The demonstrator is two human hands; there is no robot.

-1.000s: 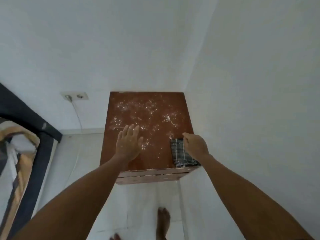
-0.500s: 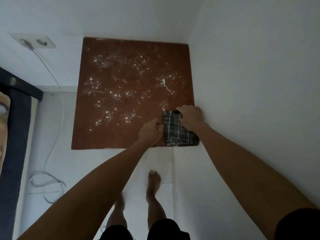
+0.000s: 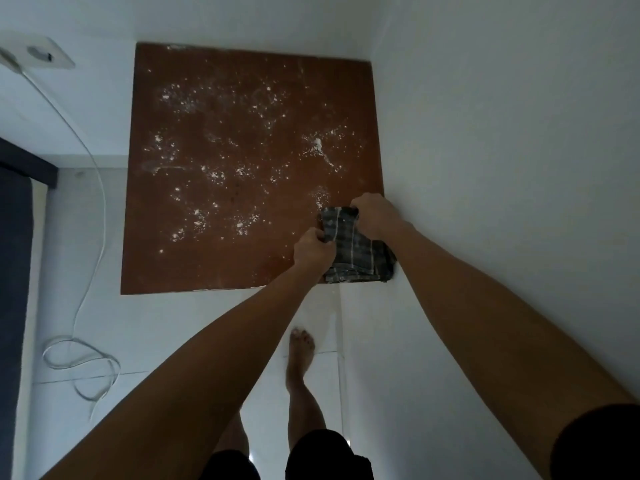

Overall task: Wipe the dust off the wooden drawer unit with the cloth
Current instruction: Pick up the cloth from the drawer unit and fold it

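At the drawer unit (image 3: 221, 174) near corner, the cloth (image 3: 356, 251) sits pinched between left hand (image 3: 313, 251) and right hand (image 3: 374, 216).

Dark shorts (image 3: 325, 455), bare arms, bare feet

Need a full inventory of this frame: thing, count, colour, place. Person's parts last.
wooden drawer unit: 1, reddish brown, in the room corner, top seen from above
dust: many white specks, scattered over the unit's top
cloth: 1, dark grey plaid, near right corner of the top
wall socket: 1, white, upper left wall
cable: 1, white, from the socket down to a coil on the floor
floor: pale tiles
dark furniture edge: 1, navy, far left
left hand: grips the cloth's left edge
right hand: grips the cloth's far edge
foot: 1 plainly seen, bare, on the floor
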